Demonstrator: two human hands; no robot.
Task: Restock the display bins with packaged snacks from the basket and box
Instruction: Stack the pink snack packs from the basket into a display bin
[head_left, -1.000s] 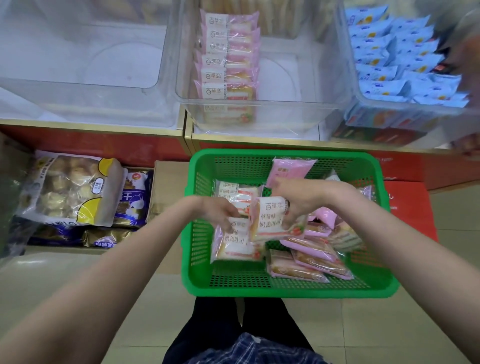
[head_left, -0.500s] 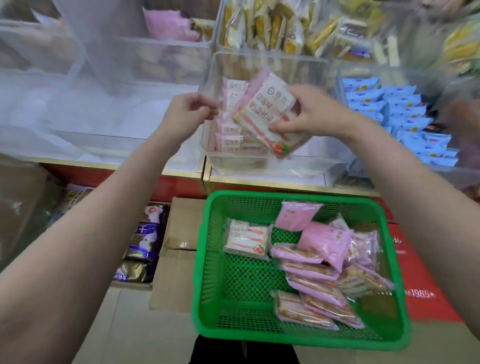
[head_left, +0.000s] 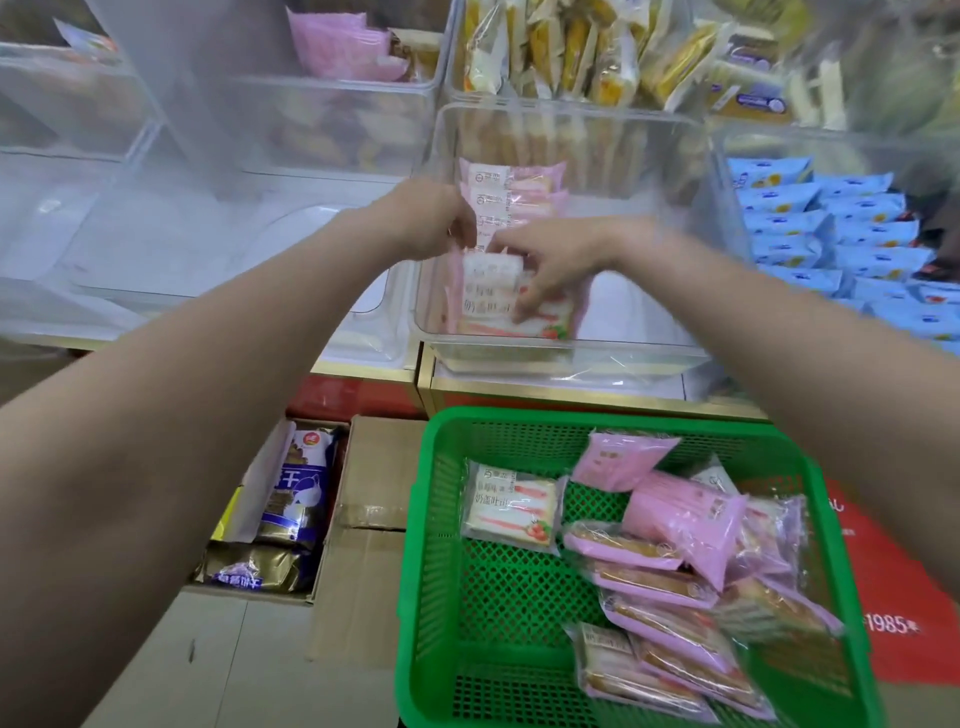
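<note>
A clear display bin (head_left: 649, 353) in the middle of the shelf holds a row of pink-and-white snack packs (head_left: 511, 195). My right hand (head_left: 550, 265) grips pink-and-white packs (head_left: 493, 301) standing at the front of that row, inside the bin. My left hand (head_left: 431, 218) is at the bin's left wall, its fingers curled on the packs just behind. Below, a green basket (head_left: 431, 571) on the floor holds several more pink snack packs (head_left: 680, 519).
A bin of blue packs (head_left: 831, 228) stands to the right, and an empty clear bin (head_left: 182, 244) to the left. Yellow packs (head_left: 571, 47) fill the upper bins. An open cardboard box (head_left: 363, 545) with blue and gold bags (head_left: 296, 499) sits left of the basket.
Both hands lifted packs from the basket up to the shelf and lowered them into the middle bin, onto the front of the row.
</note>
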